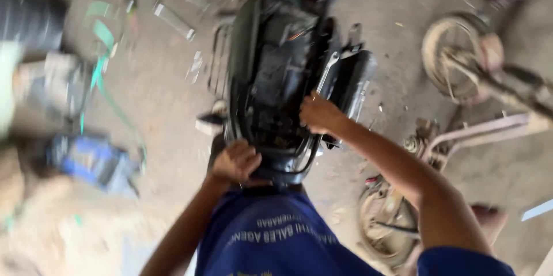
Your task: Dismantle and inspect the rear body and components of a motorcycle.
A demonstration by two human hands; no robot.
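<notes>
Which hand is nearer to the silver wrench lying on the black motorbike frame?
Right. The right hand grips the frame just below the wrench; the left hand is lower, at the frame's near end.

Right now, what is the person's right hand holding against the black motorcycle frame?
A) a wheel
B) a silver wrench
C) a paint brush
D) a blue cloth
B: the right hand is closed around the lower end of a silver wrench that runs up along the stripped black motorcycle, while the left hand grips the frame's near end.
</notes>
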